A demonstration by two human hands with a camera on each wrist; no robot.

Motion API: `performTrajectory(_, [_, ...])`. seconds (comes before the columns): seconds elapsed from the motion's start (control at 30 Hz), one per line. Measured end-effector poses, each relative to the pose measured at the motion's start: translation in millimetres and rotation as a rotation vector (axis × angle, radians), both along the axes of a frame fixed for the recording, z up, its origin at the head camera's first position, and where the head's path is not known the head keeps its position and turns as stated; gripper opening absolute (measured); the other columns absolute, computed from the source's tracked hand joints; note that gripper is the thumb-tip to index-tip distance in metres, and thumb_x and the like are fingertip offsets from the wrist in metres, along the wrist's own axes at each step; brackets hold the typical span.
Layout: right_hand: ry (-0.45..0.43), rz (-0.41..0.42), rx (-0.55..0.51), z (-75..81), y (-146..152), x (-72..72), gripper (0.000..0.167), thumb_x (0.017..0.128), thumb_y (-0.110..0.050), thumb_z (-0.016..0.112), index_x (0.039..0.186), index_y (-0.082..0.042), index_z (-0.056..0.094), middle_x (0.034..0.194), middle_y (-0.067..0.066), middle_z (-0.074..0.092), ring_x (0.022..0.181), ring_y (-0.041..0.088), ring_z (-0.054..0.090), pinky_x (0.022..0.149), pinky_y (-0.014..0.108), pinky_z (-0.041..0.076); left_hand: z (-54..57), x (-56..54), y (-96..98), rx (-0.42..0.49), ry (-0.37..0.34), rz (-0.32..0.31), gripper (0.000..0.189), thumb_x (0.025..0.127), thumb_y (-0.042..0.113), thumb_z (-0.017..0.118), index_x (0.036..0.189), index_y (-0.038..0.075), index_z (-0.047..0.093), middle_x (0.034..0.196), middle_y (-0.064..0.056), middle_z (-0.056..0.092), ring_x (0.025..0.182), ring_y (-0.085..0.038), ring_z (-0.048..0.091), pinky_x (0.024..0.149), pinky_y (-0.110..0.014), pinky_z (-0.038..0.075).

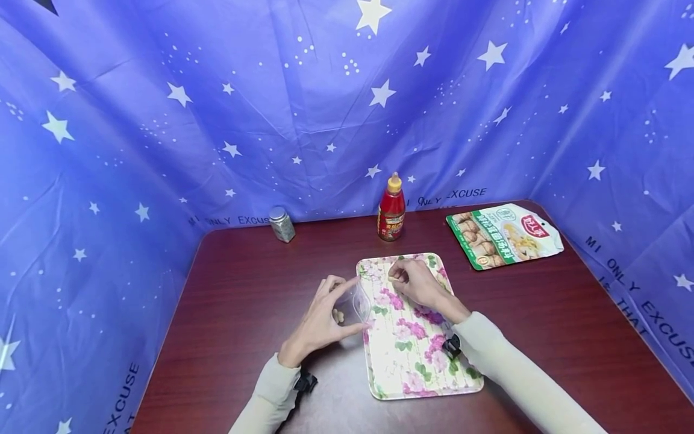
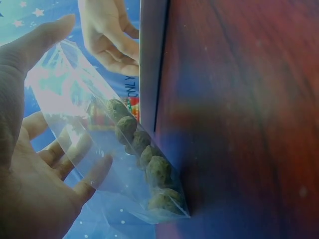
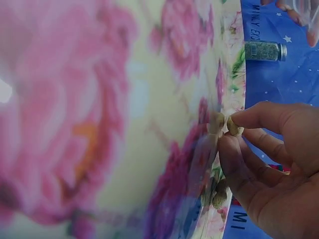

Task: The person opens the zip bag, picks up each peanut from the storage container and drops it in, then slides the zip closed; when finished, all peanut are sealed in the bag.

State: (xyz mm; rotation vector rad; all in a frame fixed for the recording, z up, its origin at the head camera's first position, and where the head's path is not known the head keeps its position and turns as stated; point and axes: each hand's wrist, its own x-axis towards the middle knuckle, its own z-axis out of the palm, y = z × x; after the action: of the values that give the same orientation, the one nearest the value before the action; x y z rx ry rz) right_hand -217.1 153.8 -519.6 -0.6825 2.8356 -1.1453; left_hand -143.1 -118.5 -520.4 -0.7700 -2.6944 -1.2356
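Note:
My left hand (image 1: 318, 316) holds a clear plastic bag (image 1: 358, 304) by its mouth, thumb and fingers spread around it, beside the left edge of the flowered tray (image 1: 387, 355). Several small, round, rough brownish lumps (image 2: 125, 129) sit in the bottom of the bag, seen in the left wrist view. My right hand (image 1: 416, 284) is over the far part of the tray. Between its thumb and index finger it pinches a similar small brownish lump (image 3: 233, 127), low at the tray surface. Another lump (image 3: 220, 195) lies on the tray near those fingers. Their exact kind is unclear.
A red sauce bottle (image 1: 391, 214) with a yellow cap stands behind the tray. At the back left is a small glass jar (image 1: 282, 225) with a grey lid. A green and white food packet (image 1: 506, 236) lies at the right. Starred blue cloth (image 1: 303, 120) surrounds the table.

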Motion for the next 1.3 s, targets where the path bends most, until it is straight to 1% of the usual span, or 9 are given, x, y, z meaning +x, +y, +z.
performTrajectory(0.23, [-0.061,0.012,-0.063,4.2,-1.8,14.4,0.007,0.089,-0.001,0.074,0.095,-0.003,0.073,0.087,0.006,0.070,0.075,0.010,0.063,0.070,0.021,0.053,-1.7,0.2,-1.5,-0.022,0.017,0.005,0.098,0.073,0.048,0.094,0.157,0.039,0.043,0.130,-0.004,0.052,0.104,-0.011,0.048,0.070,-0.023,0.057])
performTrajectory(0.3, [-0.064,0.012,-0.079,5.6,-3.1,19.6,0.007,0.089,-0.001,0.075,0.095,-0.003,0.074,0.086,0.006,0.071,0.075,0.010,0.064,0.070,0.021,0.054,-2.0,0.5,-1.7,-0.038,0.026,0.009,0.098,0.074,0.049,0.093,0.157,0.039,0.043,0.130,-0.002,0.052,0.106,-0.010,0.047,0.076,-0.023,0.055])
performTrajectory(0.43, [-0.094,0.014,-0.111,9.2,-6.6,29.8,0.009,0.089,-0.001,0.075,0.097,-0.005,0.075,0.085,0.005,0.072,0.076,0.011,0.066,0.071,0.022,0.055,-1.6,1.3,-1.8,-0.046,0.035,0.010,0.098,0.073,0.048,0.094,0.157,0.038,0.044,0.129,-0.001,0.052,0.106,-0.009,0.047,0.078,-0.022,0.054])
performTrajectory(0.53, [-0.128,0.009,-0.141,12.3,-10.0,37.4,0.011,0.089,-0.001,0.074,0.099,-0.006,0.075,0.084,0.004,0.072,0.076,0.010,0.065,0.071,0.023,0.056,-0.7,1.4,-1.5,-0.042,0.036,0.007,0.098,0.073,0.047,0.094,0.157,0.037,0.044,0.129,-0.002,0.052,0.104,-0.010,0.048,0.075,-0.022,0.055])
performTrajectory(0.63, [-0.148,0.010,-0.184,16.4,-14.5,45.1,0.014,0.088,-0.001,0.074,0.100,-0.008,0.076,0.085,0.002,0.073,0.076,0.008,0.065,0.070,0.023,0.056,-0.3,0.9,-1.1,-0.048,0.041,0.005,0.098,0.074,0.048,0.093,0.157,0.038,0.044,0.129,-0.001,0.052,0.104,-0.011,0.048,0.075,-0.022,0.054])
performTrajectory(0.87, [-0.151,0.069,-0.286,30.3,-28.5,60.4,0.016,0.087,-0.002,0.075,0.101,-0.009,0.076,0.087,0.003,0.074,0.077,0.005,0.064,0.069,0.020,0.056,-0.2,0.1,-0.6,-0.053,0.051,0.007,0.095,0.075,0.050,0.092,0.157,0.036,0.046,0.129,0.001,0.052,0.103,-0.011,0.049,0.075,-0.023,0.055])
performTrajectory(0.97, [-0.160,0.097,-0.314,33.8,-34.5,65.2,0.014,0.089,-0.004,0.076,0.102,-0.009,0.076,0.088,0.005,0.075,0.079,0.005,0.066,0.072,0.021,0.058,0.0,-0.4,-0.5,-0.070,0.068,0.012,0.094,0.075,0.052,0.091,0.156,0.036,0.046,0.129,0.003,0.051,0.106,-0.010,0.048,0.081,-0.024,0.053])
performTrajectory(1.1, [-0.179,0.133,-0.315,35.1,-41.1,70.2,0.013,0.090,-0.006,0.077,0.103,-0.009,0.076,0.091,0.006,0.075,0.081,0.006,0.067,0.073,0.023,0.059,0.6,-0.9,-1.1,-0.097,0.087,0.017,0.094,0.076,0.054,0.090,0.157,0.035,0.046,0.128,0.006,0.050,0.110,-0.010,0.046,0.089,-0.027,0.049])
performTrajectory(1.3, [-0.180,0.142,-0.279,34.1,-45.1,74.3,0.013,0.091,-0.007,0.075,0.102,-0.012,0.076,0.092,0.004,0.075,0.081,0.006,0.066,0.071,0.022,0.058,2.2,-0.4,-2.8,-0.076,0.076,0.019,0.093,0.076,0.055,0.089,0.156,0.036,0.046,0.128,0.005,0.051,0.108,-0.010,0.047,0.088,-0.026,0.048])
